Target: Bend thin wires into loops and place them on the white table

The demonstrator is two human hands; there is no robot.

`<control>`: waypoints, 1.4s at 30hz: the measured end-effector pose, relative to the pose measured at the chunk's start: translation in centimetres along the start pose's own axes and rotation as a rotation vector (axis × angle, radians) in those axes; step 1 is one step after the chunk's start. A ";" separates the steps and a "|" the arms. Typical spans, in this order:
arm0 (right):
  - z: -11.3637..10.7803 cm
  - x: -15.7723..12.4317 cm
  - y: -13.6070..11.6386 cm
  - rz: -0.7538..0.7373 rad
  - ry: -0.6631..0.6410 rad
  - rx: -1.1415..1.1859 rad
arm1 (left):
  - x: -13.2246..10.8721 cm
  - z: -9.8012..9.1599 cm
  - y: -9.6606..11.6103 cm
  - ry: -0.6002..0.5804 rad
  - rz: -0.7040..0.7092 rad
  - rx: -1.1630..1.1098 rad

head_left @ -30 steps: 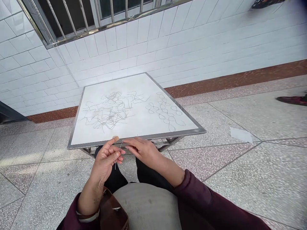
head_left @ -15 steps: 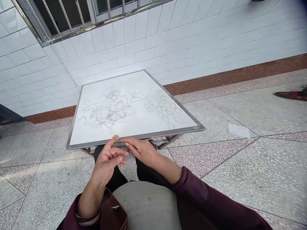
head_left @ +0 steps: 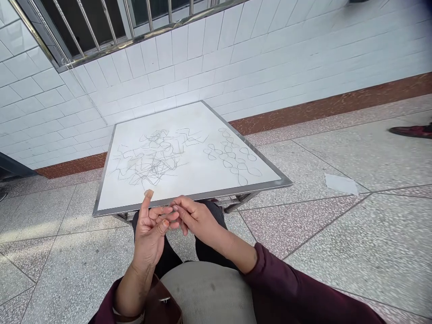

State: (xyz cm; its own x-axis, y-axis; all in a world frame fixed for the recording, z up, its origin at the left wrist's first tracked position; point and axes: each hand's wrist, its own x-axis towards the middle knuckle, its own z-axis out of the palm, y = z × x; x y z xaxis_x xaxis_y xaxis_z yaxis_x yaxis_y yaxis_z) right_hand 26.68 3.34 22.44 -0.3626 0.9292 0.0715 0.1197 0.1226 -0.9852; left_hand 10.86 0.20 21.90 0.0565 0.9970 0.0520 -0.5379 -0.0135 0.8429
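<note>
In front of me, low over the near edge of the table (head_left: pixel 189 196), my two hands meet at a thin piece of wire (head_left: pixel 163 209). My left hand (head_left: pixel 151 229) is palm up, its thumb closed toward the middle fingers around the wire; the index finger, with a tan wrap on its tip, points up. The thumb and fingers of my right hand (head_left: pixel 195 218) pinch at the wire's other part, touching the left fingertips. Much of the wire is hidden by fingers. On the white tabletop lies a tangled heap of bent wires (head_left: pixel 155 157), left of several figure-eight wire loops (head_left: pixel 232 155).
Behind the table stands a white tiled wall (head_left: pixel 189 58) with a barred window (head_left: pixel 97 27). A paper scrap (head_left: pixel 340 183) lies on the speckled floor at right, and a dark red shoe (head_left: pixel 411 130) shows farther right. A brown bag (head_left: pixel 162 299) is at my lap.
The hands have drawn closer together, and the wire that stood upright between the left fingers is now mostly hidden. The left index finger has tipped leftward and more upright.
</note>
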 end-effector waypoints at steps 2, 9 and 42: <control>0.1 0.0 0.1 0.030 0.009 0.034 | 0.0 0.1 0.1 -0.019 0.002 0.036; 0.4 0.1 0.4 0.064 -0.042 0.181 | 0.0 0.9 0.2 0.041 0.053 0.058; 1.5 -1.0 0.3 -0.197 0.045 -0.108 | 0.9 -2.4 0.9 -0.044 0.661 1.094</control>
State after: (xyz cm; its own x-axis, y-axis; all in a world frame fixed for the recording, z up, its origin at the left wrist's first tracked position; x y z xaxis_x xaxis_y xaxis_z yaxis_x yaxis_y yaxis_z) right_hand 25.70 1.95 21.86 -0.3474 0.8979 0.2703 0.1494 0.3375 -0.9294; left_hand 8.37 1.25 21.44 0.0831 0.7736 0.6282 0.4942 -0.5794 0.6481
